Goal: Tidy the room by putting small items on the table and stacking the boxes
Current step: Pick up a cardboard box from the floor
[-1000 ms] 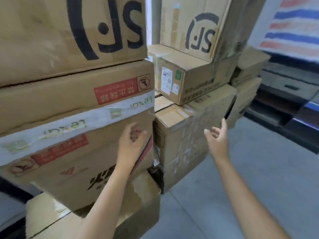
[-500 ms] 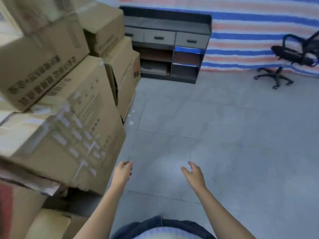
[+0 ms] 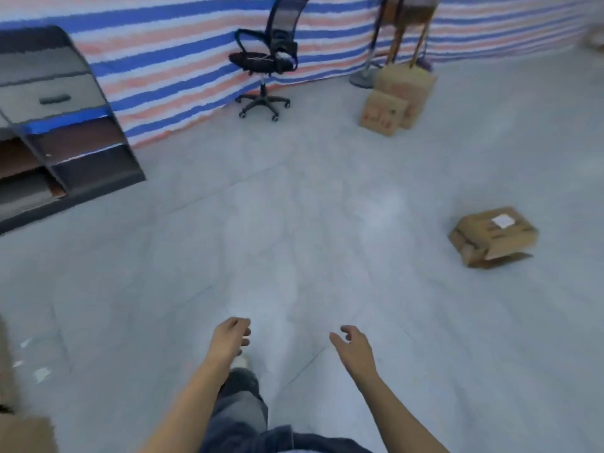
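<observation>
We judge that the task is only partly done, because several boxes are not yet stacked. One cardboard box (image 3: pixel 493 235) lies alone on the grey floor (image 3: pixel 294 223) at the right, well apart from everything else. It seems tilted a little, with a flap open at its lower edge. Two more boxes stand far away near the striped wall sheet (image 3: pixel 170 70): a small box (image 3: pixel 382 114) touching or just in front of a taller box (image 3: pixel 408 88), both beside a floor stand (image 3: pixel 364 78). At the lower left corner we see the edge of another carton (image 3: pixel 26 433), but how much is stacked there we cannot tell. The left hand (image 3: pixel 230 336) and the right hand (image 3: pixel 353 346) are low in front of the person, fingers loosely curled, and both hold nothing. No table is in view, so we cannot say if the small items are already placed; only some pale scraps (image 3: pixel 41 374) lie on the floor at the left. In our opinion, this cardboard box is probably the next one to fetch.
</observation>
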{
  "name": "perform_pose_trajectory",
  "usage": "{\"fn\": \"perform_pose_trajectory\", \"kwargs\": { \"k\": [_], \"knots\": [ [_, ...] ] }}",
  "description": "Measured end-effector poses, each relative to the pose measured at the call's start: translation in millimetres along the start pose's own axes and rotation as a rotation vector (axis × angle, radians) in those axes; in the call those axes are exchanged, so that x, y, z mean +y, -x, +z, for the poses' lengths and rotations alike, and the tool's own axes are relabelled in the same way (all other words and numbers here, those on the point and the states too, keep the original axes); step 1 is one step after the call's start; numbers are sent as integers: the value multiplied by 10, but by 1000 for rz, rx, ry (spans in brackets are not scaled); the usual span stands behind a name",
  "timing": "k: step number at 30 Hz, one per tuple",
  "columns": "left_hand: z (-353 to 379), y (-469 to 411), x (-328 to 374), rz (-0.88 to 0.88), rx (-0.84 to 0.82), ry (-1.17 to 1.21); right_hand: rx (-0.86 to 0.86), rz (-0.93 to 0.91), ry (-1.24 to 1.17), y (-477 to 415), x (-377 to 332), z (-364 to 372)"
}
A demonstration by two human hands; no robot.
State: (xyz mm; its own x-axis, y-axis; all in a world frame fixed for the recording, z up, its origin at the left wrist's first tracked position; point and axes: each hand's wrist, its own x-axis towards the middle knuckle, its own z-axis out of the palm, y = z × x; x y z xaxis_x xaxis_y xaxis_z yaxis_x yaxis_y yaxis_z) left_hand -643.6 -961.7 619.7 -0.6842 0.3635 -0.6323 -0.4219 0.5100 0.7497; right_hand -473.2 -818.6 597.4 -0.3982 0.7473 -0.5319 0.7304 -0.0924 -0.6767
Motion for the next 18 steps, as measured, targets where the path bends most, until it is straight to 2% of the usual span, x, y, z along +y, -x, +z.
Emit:
{"fn": "perform_pose_trajectory", "kwargs": {
  "k": [3,6,9,12,18],
  "knots": [
    [294,-242,275,28,-110,-63,118,81,-54,-173,14,-155],
    [417,-563,530,51,-175,-99,157,122,-86,-414,-68,-142],
    [400,-1019,892,50,-153,-77,183,150,-99,-743,-301,-168],
    [412,-1531,1412,51,-111,-21,286,154,-134,-1139,-657,-331],
    [646,-2343,2276,120,-138,21,374,145,-226,-1982,-1437,-541]
  ]
}}
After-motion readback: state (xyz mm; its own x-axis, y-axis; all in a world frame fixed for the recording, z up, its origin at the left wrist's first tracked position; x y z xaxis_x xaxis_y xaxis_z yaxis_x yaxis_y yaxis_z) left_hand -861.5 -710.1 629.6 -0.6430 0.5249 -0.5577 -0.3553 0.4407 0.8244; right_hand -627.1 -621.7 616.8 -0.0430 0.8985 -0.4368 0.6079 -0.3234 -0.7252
